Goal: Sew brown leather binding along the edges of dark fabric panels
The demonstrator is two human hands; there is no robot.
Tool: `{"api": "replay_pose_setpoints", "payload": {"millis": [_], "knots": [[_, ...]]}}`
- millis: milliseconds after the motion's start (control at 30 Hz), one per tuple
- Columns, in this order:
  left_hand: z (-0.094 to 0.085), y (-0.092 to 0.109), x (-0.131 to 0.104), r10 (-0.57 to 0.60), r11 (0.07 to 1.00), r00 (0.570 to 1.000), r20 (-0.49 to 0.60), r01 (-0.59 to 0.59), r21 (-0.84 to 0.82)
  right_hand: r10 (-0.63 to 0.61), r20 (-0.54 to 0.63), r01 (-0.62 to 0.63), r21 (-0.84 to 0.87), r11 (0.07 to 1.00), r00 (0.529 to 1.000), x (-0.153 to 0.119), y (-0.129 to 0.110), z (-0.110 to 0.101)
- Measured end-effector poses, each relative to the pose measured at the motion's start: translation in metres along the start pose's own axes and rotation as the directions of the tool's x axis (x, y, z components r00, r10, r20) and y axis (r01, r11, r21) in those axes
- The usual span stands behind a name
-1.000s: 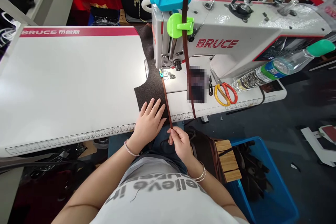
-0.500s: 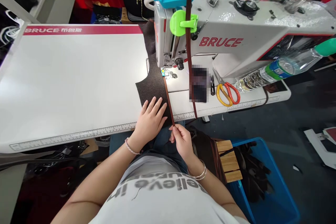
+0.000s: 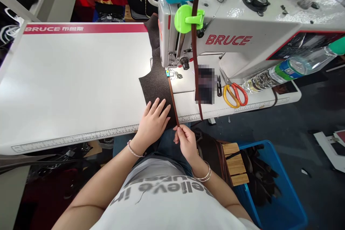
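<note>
My left hand (image 3: 155,120) lies flat with fingers spread on a dark brown fabric piece (image 3: 156,86), near the table's front edge. The fabric runs back under the needle area of a white sewing machine (image 3: 226,25). Along the fabric's right edge lies a narrow reddish-brown binding strip (image 3: 173,100), leading to the small blue part at the presser foot (image 3: 167,73). My right hand (image 3: 185,140) pinches the near end of this strip between thumb and fingers, just off the table's front edge.
Scissors (image 3: 234,95) with yellow and red handles, black thread snips (image 3: 219,86) and a plastic bottle (image 3: 291,68) lie to the right. Another brown strip (image 3: 194,43) hangs in front of the machine. A blue bin (image 3: 285,183) with dark pieces stands lower right, beside a wooden stool (image 3: 235,165).
The camera view has shifted slightly. Both hands keep their places on the fabric and strip, and the fabric seems to have moved slightly toward the back.
</note>
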State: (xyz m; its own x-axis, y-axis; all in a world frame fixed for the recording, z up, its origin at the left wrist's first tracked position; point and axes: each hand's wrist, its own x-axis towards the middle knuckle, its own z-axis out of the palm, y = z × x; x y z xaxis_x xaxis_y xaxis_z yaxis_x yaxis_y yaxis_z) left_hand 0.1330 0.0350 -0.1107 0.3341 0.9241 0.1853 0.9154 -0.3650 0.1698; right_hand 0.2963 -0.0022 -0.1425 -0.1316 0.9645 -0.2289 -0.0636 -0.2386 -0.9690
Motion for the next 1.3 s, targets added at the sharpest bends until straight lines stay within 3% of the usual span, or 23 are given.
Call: {"api": "replay_pose_setpoints", "payload": {"millis": [233, 533, 1300], "knots": [[0.0001, -0.0004, 0.0, 0.032, 0.999, 0.999, 0.006, -0.032, -0.011, 0.004, -0.006, -0.004, -0.01, 1.0, 1.0, 0.0016, 0.0009, 0.0002], [0.0001, 0.0008, 0.0006, 0.025, 0.998, 1.0, 0.01, -0.024, -0.055, -0.055, -0.04, 0.049, -0.14, 0.989, 0.998, 0.0046, -0.0019, -0.0018], [0.0029, 0.0036, 0.0036, 0.042, 0.998, 0.999, -0.014, -0.043, -0.048, -0.042, -0.026, 0.038, -0.115, 0.993, 0.999, 0.0081, 0.0005, 0.0005]]}}
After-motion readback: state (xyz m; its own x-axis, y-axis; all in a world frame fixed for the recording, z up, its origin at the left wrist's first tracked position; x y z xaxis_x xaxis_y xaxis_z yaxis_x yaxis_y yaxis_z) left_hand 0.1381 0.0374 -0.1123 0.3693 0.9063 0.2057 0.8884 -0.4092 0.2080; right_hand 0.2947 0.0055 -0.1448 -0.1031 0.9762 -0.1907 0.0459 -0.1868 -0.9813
